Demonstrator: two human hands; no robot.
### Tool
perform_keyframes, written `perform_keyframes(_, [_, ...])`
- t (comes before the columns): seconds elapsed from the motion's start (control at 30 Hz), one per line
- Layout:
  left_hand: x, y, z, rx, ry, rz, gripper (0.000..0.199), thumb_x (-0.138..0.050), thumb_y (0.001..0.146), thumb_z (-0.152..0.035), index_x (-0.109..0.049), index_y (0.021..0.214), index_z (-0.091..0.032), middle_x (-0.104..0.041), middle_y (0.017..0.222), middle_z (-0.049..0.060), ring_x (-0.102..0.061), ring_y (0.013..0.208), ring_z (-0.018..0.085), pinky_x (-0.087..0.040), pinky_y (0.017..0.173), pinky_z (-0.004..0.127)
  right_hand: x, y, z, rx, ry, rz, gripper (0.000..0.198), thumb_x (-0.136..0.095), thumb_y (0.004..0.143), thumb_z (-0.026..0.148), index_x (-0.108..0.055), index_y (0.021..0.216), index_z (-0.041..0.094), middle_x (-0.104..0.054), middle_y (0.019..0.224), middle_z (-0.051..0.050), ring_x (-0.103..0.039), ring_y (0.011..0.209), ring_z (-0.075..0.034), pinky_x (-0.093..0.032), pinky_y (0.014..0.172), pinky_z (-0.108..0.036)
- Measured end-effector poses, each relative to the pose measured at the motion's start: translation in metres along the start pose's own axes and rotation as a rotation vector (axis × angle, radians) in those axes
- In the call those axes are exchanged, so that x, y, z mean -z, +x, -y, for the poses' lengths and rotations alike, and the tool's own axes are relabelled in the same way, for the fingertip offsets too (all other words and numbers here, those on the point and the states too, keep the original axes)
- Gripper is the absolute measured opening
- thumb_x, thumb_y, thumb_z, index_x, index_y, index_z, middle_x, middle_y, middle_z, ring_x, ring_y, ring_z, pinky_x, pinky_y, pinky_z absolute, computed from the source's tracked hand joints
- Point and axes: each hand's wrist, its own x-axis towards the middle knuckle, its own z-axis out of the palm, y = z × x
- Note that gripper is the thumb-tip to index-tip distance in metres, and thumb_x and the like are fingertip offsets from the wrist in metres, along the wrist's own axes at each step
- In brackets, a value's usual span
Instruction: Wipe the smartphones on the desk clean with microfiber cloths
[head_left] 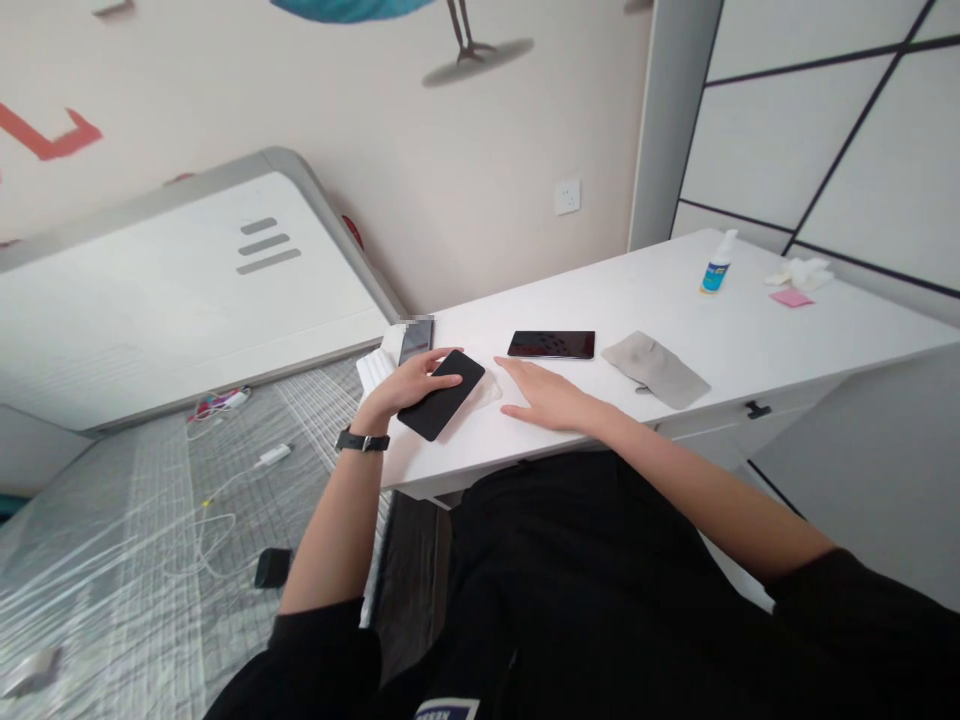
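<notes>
My left hand (416, 385) grips a flat black phone (444, 396), tilted over the near left part of the white desk, with the thumb across its upper face. Beside it lies a crumpled, see-through piece (489, 390), too faint to name. My right hand (551, 395) hovers at or just over the desk with its fingers stretched out and thumb apart, holding nothing. Just beyond that hand a second phone (551, 345) lies with its dark, glossy screen up. A grey cloth (654, 370) is spread to the right of it.
Behind my left hand are another phone (417, 340) and a white ribbed item (373, 370). A spray bottle (715, 264), pink sticky notes (791, 298) and crumpled white tissue (801, 273) stand at the desk's far right. A plastic-covered bed (150, 540) with cables is at left.
</notes>
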Motion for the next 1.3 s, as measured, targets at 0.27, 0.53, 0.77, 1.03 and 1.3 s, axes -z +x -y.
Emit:
perform_keyframes(0.27, [0.001,0.011,0.019,-0.142,0.427,0.040,0.061,-0.070,0.086,-0.053,-0.064,0.140,-0.027,-0.071,0.114,0.006,-0.061,0.088,0.022,-0.047,0.082,0.032,-0.015,0.047,-0.019,0.109,0.160,0.163,0.100,-0.077,0.084,0.039,-0.020,0.162,0.014,-0.050,0.153,-0.024,-0.054,0.137,-0.035,-0.045,0.112,-0.050])
perform_keyframes(0.53, [-0.028,-0.007,0.018,-0.424,0.403,0.152,0.051,-0.062,0.095,-0.056,-0.065,0.139,-0.029,-0.055,0.116,0.007,-0.053,0.108,0.023,-0.044,0.103,0.039,-0.004,0.026,-0.025,0.135,0.105,0.130,0.073,-0.082,0.080,0.044,-0.056,0.142,0.015,-0.054,0.149,-0.020,-0.053,0.137,-0.035,-0.043,0.113,-0.050])
perform_keyframes(0.77, [-0.057,-0.014,0.007,-0.538,0.369,0.173,0.043,-0.054,0.101,-0.051,-0.065,0.139,-0.033,-0.051,0.135,0.010,-0.049,0.122,0.026,-0.040,0.113,0.043,0.013,0.010,-0.026,0.224,0.159,0.138,0.091,-0.089,0.073,0.047,-0.049,0.149,0.018,-0.066,0.135,-0.016,-0.064,0.116,-0.033,-0.049,0.100,-0.046])
perform_keyframes(1.03, [-0.068,-0.007,0.002,-0.596,0.375,0.181,0.044,-0.049,0.103,-0.050,-0.064,0.140,-0.032,-0.049,0.140,0.011,-0.049,0.124,0.027,-0.038,0.116,0.044,0.013,-0.004,-0.028,0.134,0.169,0.124,0.106,-0.090,0.072,0.046,-0.036,0.159,0.019,-0.060,0.144,-0.019,-0.061,0.127,-0.034,-0.046,0.107,-0.047])
perform_keyframes(1.3, [-0.063,-0.004,0.001,-0.583,0.476,0.201,0.046,-0.047,0.103,-0.052,-0.063,0.142,-0.032,-0.052,0.134,0.011,-0.053,0.116,0.025,-0.042,0.111,0.043,0.020,-0.004,-0.030,0.148,0.347,0.189,0.081,-0.072,0.088,0.040,-0.036,0.158,0.020,-0.056,0.151,-0.014,-0.054,0.136,-0.028,-0.041,0.114,-0.045])
